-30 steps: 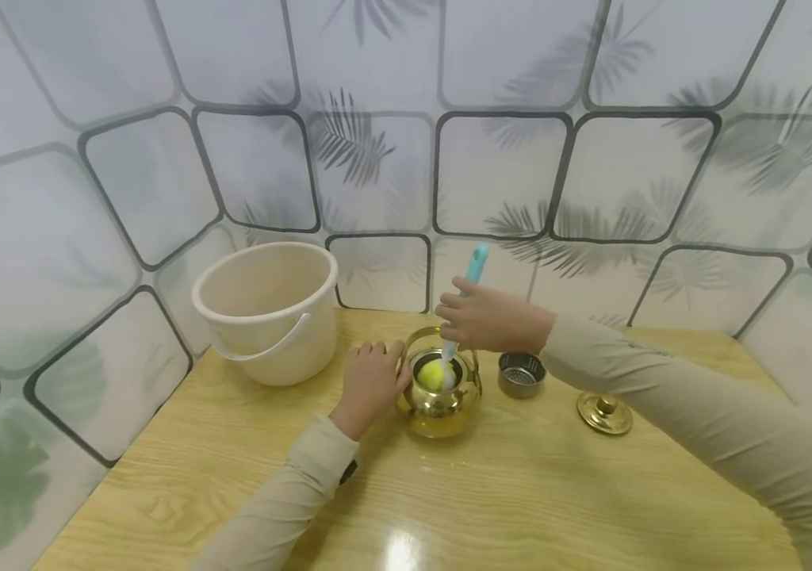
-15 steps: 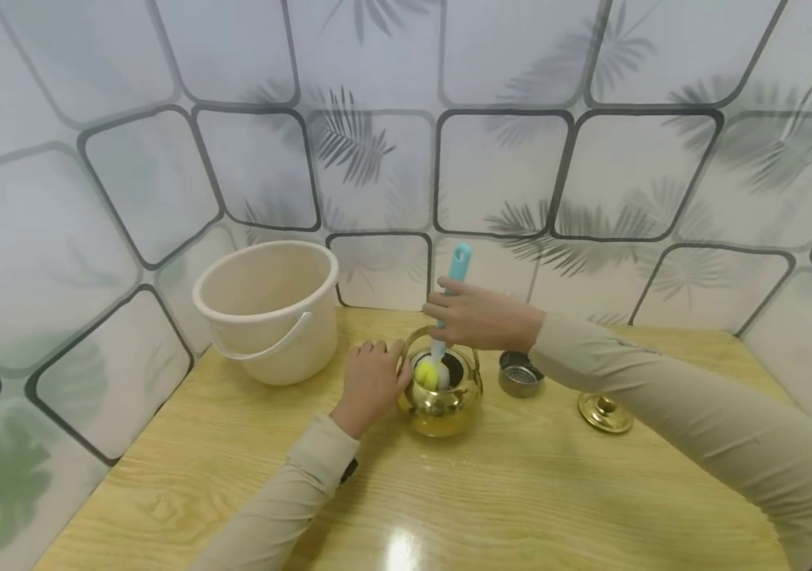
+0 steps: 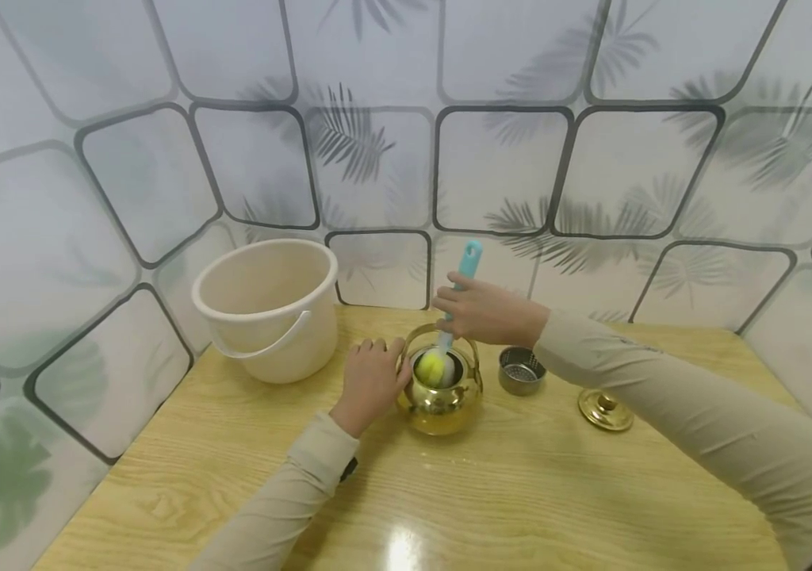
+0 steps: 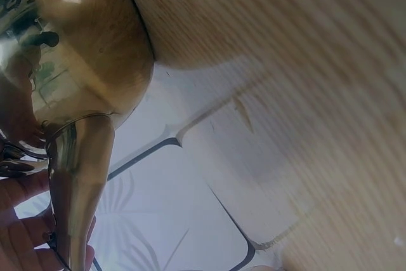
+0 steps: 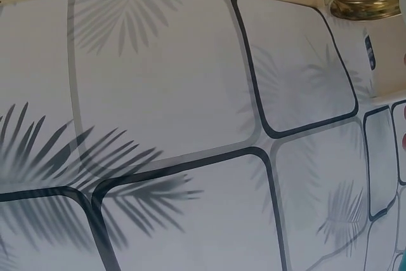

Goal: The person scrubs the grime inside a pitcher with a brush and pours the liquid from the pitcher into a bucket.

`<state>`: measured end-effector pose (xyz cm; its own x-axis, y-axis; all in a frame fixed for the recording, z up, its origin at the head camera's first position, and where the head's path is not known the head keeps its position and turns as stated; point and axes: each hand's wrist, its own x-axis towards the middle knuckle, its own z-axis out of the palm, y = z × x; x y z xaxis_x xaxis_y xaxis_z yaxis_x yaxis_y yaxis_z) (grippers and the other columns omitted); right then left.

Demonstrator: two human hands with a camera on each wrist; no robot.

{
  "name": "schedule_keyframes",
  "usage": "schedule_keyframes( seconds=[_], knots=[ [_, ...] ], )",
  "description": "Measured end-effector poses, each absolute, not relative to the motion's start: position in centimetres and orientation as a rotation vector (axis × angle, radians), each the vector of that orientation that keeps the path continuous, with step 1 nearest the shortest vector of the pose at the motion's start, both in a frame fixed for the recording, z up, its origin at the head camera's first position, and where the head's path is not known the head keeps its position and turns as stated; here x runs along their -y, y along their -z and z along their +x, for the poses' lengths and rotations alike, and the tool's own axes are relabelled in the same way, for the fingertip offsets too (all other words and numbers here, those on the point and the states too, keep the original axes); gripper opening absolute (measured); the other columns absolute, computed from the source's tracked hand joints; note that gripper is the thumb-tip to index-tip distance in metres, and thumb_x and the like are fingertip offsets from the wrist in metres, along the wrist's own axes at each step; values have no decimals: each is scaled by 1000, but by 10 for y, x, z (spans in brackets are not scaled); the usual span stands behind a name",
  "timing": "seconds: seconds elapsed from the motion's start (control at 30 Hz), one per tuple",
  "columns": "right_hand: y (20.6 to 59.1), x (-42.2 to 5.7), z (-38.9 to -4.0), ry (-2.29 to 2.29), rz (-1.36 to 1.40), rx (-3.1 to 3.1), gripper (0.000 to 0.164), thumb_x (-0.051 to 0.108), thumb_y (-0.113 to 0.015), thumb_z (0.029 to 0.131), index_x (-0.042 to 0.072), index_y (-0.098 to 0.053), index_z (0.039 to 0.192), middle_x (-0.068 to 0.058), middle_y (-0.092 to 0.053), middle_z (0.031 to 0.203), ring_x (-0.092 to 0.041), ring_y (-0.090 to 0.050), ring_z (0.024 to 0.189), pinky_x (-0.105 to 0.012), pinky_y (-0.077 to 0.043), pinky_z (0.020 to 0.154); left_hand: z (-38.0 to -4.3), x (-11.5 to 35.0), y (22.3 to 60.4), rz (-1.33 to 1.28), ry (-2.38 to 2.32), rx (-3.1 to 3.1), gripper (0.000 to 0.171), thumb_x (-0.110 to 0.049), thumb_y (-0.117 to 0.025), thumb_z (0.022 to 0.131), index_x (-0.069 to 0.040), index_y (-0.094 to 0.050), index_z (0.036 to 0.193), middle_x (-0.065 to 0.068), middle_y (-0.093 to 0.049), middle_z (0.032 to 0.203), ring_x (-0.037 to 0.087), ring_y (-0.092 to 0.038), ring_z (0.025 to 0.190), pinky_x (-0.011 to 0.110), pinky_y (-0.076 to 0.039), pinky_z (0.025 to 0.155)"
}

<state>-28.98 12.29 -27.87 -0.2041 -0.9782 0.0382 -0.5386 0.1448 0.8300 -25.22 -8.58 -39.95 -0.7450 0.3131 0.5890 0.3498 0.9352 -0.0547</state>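
A shiny gold teapot [image 3: 437, 414] stands lidless on the wooden table in the head view, its arched handle raised. My left hand [image 3: 372, 385] holds it at the left side. Up close in the left wrist view, the fingers [image 4: 30, 236] lie around the teapot's spout [image 4: 79, 176]. From the right, my right hand [image 3: 488, 311] grips the light-blue handle of a sponge brush [image 3: 472, 258]. Its yellow and white sponge head [image 3: 432, 369] sits in the teapot's mouth, and its lower part is hidden. In the right wrist view only part of the gold handle [image 5: 374, 8] shows.
A cream bucket [image 3: 299, 341] with a white carrying handle stands back left. Right of the teapot are a metal strainer [image 3: 520, 381] with a perforated bottom and a gold lid [image 3: 606, 411]. Patterned walls rise behind and at both sides of the table [image 3: 492, 507].
The brush has swung left and then back right, with its sponge head shifting about inside the teapot's mouth. My right hand has moved with it; the left hand and the teapot have stayed put.
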Motion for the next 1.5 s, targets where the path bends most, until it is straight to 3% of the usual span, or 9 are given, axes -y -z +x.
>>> schedule_keyframes(
  seconds=[0.37,0.7,1.0,1.37,1.5],
  knots=[
    [274,-128,-280,997,1438,1767,17,22,-72,77,23,-68,93,1,-63,104,-17,-57,96,-37,-38,98,-253,85,401,-449,89,2451,18,-29,-54,88,-13,-61,94,8,-60,69,25,-56,66,35,-44,61],
    [274,-131,-273,951,1467,1835,24,24,-75,74,22,-67,96,1,-61,96,-17,-55,93,-35,-39,95,-254,84,402,-437,94,2449,19,-30,-54,88,-15,-62,97,8,-60,70,25,-57,67,35,-44,62],
    [273,-127,-265,863,1499,1872,30,26,-77,70,24,-67,98,2,-64,103,-16,-56,98,-35,-38,97,-253,85,401,-437,81,2440,17,-30,-55,88,-15,-61,95,7,-60,69,25,-57,66,36,-45,62],
    [276,-112,-267,875,1470,1852,26,22,-75,73,23,-69,98,0,-64,110,-18,-57,103,-34,-37,97,-252,86,400,-454,79,2426,16,-29,-56,88,-15,-62,93,6,-60,67,23,-57,63,34,-46,60],
    [277,-108,-270,871,1456,1840,20,22,-74,75,23,-69,94,1,-64,101,-17,-56,97,-33,-37,94,-254,85,401,-461,78,2424,16,-28,-57,87,-14,-63,93,6,-60,67,23,-57,62,34,-46,59]
  ],
)
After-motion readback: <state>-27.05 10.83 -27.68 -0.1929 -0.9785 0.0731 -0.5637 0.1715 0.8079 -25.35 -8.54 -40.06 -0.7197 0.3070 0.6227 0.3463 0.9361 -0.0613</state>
